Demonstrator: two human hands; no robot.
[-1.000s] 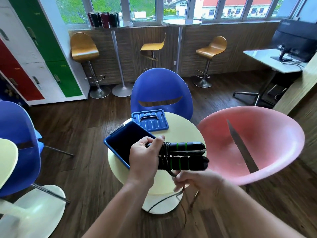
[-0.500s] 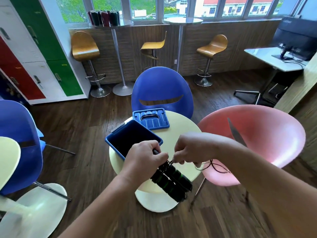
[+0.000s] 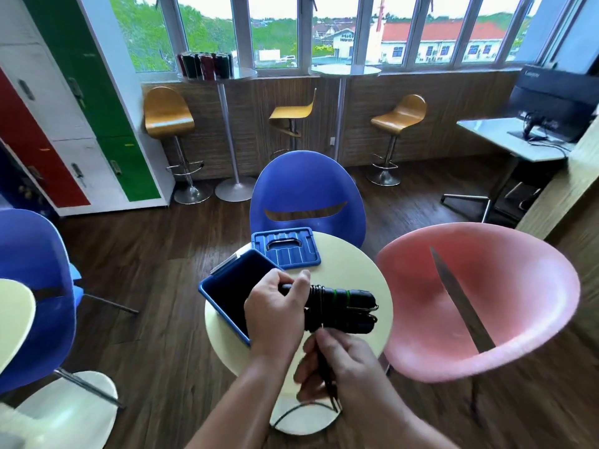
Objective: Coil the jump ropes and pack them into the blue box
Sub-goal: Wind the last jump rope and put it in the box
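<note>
The left hand (image 3: 275, 314) reaches in from below, back of the hand up, fingers and thumb wrapped round the left end of the two jump rope handles (image 3: 343, 307). The right hand (image 3: 337, 367) sits just beneath them, fingers curled, pinching the black cord (image 3: 327, 384), which hangs down from it. The handles lie side by side, long axis level, free ends pointing right, with cord wound round them beside the left thumb. They are held over the round table (image 3: 350, 270), just right of the open blue box (image 3: 207, 293); its lid (image 3: 285, 247) lies behind. Lettering on the monitor (image 3: 557, 98) is too blurred to read.
</note>
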